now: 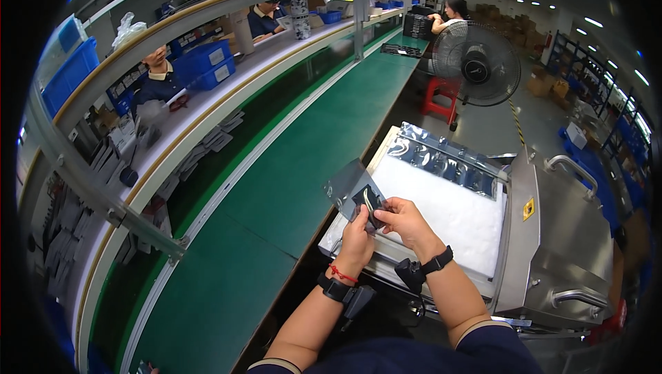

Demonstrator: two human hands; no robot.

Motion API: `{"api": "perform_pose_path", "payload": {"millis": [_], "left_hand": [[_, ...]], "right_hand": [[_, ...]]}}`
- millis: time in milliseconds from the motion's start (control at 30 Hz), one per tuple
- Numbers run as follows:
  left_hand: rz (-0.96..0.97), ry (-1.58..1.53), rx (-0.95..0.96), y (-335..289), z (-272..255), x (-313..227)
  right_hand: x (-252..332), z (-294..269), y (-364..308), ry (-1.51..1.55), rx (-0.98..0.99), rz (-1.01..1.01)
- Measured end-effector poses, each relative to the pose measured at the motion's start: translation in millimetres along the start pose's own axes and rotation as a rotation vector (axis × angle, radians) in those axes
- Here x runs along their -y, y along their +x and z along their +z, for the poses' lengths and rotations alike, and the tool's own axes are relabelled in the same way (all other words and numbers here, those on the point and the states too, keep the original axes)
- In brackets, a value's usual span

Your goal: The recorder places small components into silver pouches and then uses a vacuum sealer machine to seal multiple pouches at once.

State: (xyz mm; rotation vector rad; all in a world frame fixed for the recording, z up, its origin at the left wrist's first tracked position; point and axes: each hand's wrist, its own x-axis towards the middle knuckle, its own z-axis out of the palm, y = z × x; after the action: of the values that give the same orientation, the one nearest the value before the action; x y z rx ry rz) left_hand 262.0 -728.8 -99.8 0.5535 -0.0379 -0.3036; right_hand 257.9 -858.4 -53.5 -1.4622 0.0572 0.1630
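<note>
Between my hands is a translucent grey anti-static bag [339,186], its wide part reaching away to the left. At its near end sits a small black item [367,199] with a pale curved strip; what exactly it is I cannot make out. My left hand [354,241] pinches the near end from the left, thumb up. My right hand [409,225] grips the right side of the same end with thumb and fingers. Both hands are above the near left edge of a steel machine's white bed [441,212]. Several shiny grey bags [441,161] lie in a row along the bed's far side.
The machine's steel lid [569,215] with bar handles stands raised on the right. A green conveyor belt [276,201] runs along my left, beside shelving with blue bins [204,65]. Farther off are a black fan [476,63], a red stool [441,96] and several people.
</note>
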Motion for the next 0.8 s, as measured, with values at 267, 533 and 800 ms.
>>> {"api": "perform_pose_path", "payload": {"millis": [267,533,800], "left_hand": [[-0.005,0.666,-0.233,-41.0,10.4,-59.5],[0.229,0.613,-0.305,-44.5,12.7,-35.1],[0.082,0.681,-0.182,-56.7,22.1,-34.0]], "right_hand": [[-9.4,17.4,-10.1,0.030,0.056,-0.007],[9.7,44.1,-46.1,-0.944,0.001,-0.661],[11.6,24.4,-34.0,-1.081,-0.121,-0.684]]}}
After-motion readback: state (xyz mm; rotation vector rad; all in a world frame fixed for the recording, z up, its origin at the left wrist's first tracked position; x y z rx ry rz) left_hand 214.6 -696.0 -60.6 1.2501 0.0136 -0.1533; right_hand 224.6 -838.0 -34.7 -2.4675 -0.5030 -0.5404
